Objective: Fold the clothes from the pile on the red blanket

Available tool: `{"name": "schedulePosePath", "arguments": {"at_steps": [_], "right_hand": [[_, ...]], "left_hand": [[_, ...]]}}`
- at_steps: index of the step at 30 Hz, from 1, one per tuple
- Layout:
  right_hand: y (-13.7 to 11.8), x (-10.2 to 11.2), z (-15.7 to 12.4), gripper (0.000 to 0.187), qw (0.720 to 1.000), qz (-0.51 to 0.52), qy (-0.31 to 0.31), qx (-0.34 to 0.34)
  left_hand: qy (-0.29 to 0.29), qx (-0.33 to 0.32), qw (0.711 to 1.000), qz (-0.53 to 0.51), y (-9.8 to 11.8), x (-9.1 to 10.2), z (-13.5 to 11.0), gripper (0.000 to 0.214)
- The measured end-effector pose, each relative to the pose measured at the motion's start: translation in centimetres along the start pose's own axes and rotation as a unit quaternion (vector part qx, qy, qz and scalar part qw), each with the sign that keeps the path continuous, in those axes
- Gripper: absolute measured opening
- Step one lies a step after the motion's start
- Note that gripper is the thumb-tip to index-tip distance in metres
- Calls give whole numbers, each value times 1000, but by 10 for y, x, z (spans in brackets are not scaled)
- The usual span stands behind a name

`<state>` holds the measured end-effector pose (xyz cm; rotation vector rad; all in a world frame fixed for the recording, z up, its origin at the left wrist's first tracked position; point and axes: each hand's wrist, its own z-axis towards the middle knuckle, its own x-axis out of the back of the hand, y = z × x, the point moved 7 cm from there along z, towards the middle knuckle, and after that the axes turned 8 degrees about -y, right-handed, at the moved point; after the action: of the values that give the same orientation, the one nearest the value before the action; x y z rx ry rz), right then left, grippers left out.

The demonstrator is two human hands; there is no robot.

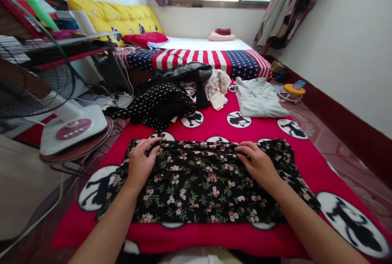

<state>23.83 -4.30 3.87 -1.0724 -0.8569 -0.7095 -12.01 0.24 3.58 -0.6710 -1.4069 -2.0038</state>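
Observation:
A black garment with pink flowers and green leaves (196, 186) lies spread out in front of me, its far edge running nearly straight across. At the left part of that edge, my left hand (143, 160) pinches the cloth between thumb and fingers. Farther right along the same edge, my right hand (257, 164) has its thumb and fingers closed on the fabric. Whether the garment is a skirt or a folded dress I cannot tell. Under it is a red blanket (214, 123) with white circles and dark monkey figures.
Beyond the garment sits a heap of clothes with a black dotted piece (159, 98). A pale folded top (260, 98) lies to its right. On the left, a fan (73, 127) stands on a stool. A bed (190, 58) is at the back, a yellow stool (294, 89) at the right.

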Motion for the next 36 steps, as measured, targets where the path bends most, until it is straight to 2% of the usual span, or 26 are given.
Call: {"name": "schedulePosePath", "arguments": {"at_steps": [3, 6, 9, 12, 14, 17, 19, 20, 23, 26, 28, 30, 33, 36], "right_hand": [[21, 8, 7, 21, 993, -107, 18, -43], [51, 19, 10, 20, 976, -194, 5, -100], [85, 29, 6, 22, 971, -184, 4, -151], [110, 37, -3, 14, 972, -144, 38, -183], [114, 44, -10, 14, 969, -131, 89, -189], [99, 57, -18, 19, 965, -115, 177, -157], [82, 59, -20, 16, 971, -86, 191, -117], [73, 58, -19, 13, 977, -66, 178, -97], [53, 45, -15, 9, 996, -20, 68, -60], [47, 29, -13, 12, 997, -12, -45, -57], [48, 20, -12, 10, 995, -6, -89, -52], [53, 17, -12, 6, 995, -7, -87, -57], [61, 17, -13, 9, 995, -13, -44, -86], [54, 15, -12, 16, 995, -3, -42, -88]], "left_hand": [[-33, -23, 999, -37, 0, -4, 1, 28], [-62, -18, 997, -49, -1, -9, 2, 28], [-17, -8, 999, -47, -5, -7, 1, 32], [46, -21, 999, -13, -8, -2, -1, 35], [66, -44, 996, 49, -3, -2, -1, 38], [65, -86, 983, 147, 17, -9, -5, 43], [39, -129, 979, 151, 40, -20, -13, 40], [11, -160, 978, 132, 55, -29, -19, 37], [-122, -272, 953, 51, 102, -65, -45, 35], [-237, -323, 916, 22, 135, -100, -69, 48], [-284, -322, 903, 27, 144, -115, -76, 57], [-313, -316, 895, 33, 145, -122, -79, 52], [-326, -311, 892, 28, 140, -120, -83, 33], [-331, -305, 893, -1, 138, -111, -86, 27]]}}
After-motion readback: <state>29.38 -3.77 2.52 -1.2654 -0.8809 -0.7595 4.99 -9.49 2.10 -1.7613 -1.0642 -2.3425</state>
